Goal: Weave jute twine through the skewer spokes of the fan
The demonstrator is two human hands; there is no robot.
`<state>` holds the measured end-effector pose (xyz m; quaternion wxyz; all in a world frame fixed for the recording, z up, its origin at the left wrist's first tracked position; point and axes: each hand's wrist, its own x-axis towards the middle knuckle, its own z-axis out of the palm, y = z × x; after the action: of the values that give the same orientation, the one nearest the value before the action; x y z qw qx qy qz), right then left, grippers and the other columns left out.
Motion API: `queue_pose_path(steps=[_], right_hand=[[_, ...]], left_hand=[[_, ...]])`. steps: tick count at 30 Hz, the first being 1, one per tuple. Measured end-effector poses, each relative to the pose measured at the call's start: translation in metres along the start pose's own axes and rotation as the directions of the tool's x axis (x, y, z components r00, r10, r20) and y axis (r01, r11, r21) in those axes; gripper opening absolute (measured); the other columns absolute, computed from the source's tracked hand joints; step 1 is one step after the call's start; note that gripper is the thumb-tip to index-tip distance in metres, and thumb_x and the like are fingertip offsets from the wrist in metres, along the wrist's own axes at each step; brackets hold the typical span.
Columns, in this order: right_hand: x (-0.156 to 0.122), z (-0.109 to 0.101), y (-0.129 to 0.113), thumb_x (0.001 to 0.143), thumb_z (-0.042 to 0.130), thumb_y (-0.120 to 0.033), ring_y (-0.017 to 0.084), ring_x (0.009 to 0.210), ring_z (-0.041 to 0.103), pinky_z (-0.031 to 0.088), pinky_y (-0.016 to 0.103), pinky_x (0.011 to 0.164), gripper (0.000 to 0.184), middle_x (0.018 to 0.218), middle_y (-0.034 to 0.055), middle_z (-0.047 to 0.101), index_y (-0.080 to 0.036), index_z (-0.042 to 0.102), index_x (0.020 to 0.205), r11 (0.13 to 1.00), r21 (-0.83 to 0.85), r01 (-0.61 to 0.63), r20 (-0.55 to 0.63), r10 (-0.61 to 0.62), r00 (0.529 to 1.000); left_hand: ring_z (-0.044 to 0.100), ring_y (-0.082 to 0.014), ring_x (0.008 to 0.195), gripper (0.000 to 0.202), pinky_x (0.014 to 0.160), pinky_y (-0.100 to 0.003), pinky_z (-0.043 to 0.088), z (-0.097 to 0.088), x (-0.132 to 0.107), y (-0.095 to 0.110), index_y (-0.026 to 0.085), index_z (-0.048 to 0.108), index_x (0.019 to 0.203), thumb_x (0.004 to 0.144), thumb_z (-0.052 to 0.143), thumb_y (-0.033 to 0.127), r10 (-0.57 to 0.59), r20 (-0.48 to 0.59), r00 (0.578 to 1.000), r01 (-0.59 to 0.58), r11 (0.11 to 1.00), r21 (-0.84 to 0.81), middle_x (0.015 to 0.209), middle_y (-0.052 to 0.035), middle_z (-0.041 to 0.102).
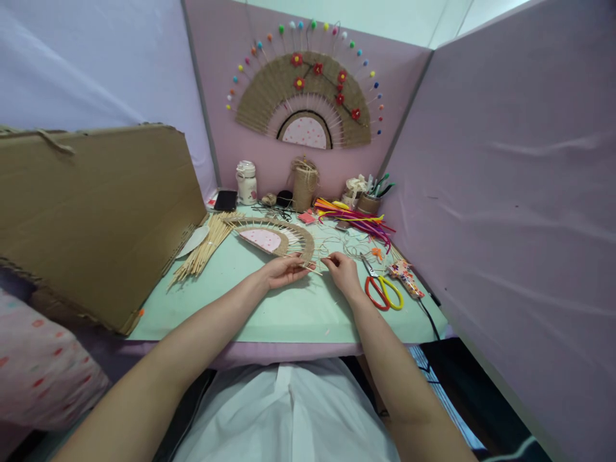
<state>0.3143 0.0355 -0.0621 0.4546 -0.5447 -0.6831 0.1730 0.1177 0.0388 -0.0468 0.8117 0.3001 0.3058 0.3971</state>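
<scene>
A half-made fan point(276, 236) of wooden skewers, woven twine and a pink dotted centre lies on the green table point(289, 314). My left hand point(283, 271) rests on its near right edge, fingers curled over the skewer ends. My right hand point(342, 268) is just to the right, fingertips pinched on a thin strand of twine point(332, 247) that runs to the fan's edge. The two hands are a few centimetres apart.
A bundle of skewers point(205, 247) lies left of the fan. Scissors point(382, 289) lie right of my right hand, coloured pipe cleaners point(356, 221) behind. Jars, a twine spool point(305, 185) and a pen cup point(369, 202) line the back. A finished fan point(305, 96) hangs on the wall. Cardboard point(91, 212) leans left.
</scene>
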Motion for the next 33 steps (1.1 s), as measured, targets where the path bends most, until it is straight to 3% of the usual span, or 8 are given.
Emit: queue_pose_path(steps=[5,15,22,29,33], right_hand=[[0.002,-0.006,0.004,0.079,0.052,-0.038,0.016,0.065,0.053,0.039,0.028,0.064,0.022,0.072,0.0046,0.064,-0.018,0.062,0.075,0.997,0.072,0.033,-0.059,-0.029,0.998],[0.011,-0.013,0.008,0.078,0.052,-0.035,0.018,0.075,0.055,0.041,0.031,0.074,0.020,0.079,0.0066,0.063,-0.018,0.062,0.075,0.997,0.040,0.065,-0.154,-0.058,0.986],[0.018,-0.011,0.000,0.073,0.055,-0.040,0.012,0.054,0.047,0.039,0.025,0.054,0.023,0.065,0.0018,0.059,-0.017,0.060,0.075,0.933,0.329,-0.144,0.029,0.143,0.989],[0.020,-0.007,0.011,0.066,0.064,-0.047,0.010,0.047,0.043,0.034,0.023,0.045,0.032,0.060,0.0011,0.059,-0.016,0.061,0.072,0.896,0.379,-0.231,0.069,0.222,0.973],[0.020,-0.003,0.017,0.062,0.067,-0.046,0.008,0.045,0.042,0.034,0.022,0.043,0.031,0.059,-0.0001,0.058,-0.017,0.058,0.070,0.774,0.522,-0.359,0.178,0.313,0.933]], left_hand=[[0.069,-0.0168,0.083,0.023,0.074,-0.024,0.055,0.002,-0.004,0.001,0.013,0.051,0.097,0.078,0.056,0.001,-0.008,-0.020,1.000,0.008,1.000,0.017,0.090,-0.0120,0.070],[0.069,-0.0163,0.082,0.023,0.073,-0.023,0.055,0.000,-0.002,-0.002,0.014,0.052,0.093,0.075,0.060,0.001,-0.041,-0.024,0.999,0.041,0.999,-0.011,0.090,-0.0117,0.070],[0.069,-0.0170,0.084,0.021,0.072,-0.024,0.056,0.004,-0.013,-0.003,0.014,0.053,0.087,0.073,0.059,-0.001,-0.056,-0.057,0.997,0.052,0.996,-0.071,0.089,-0.0102,0.069],[0.069,-0.0170,0.084,0.022,0.072,-0.023,0.056,0.005,-0.017,-0.003,0.012,0.055,0.091,0.074,0.059,-0.001,-0.054,-0.061,0.997,0.049,0.995,-0.085,0.090,-0.0109,0.069],[0.069,-0.0165,0.084,0.019,0.072,-0.022,0.056,0.007,-0.018,-0.002,0.011,0.056,0.091,0.076,0.056,-0.001,-0.051,-0.037,0.998,0.047,0.995,-0.089,0.089,-0.0110,0.069]])
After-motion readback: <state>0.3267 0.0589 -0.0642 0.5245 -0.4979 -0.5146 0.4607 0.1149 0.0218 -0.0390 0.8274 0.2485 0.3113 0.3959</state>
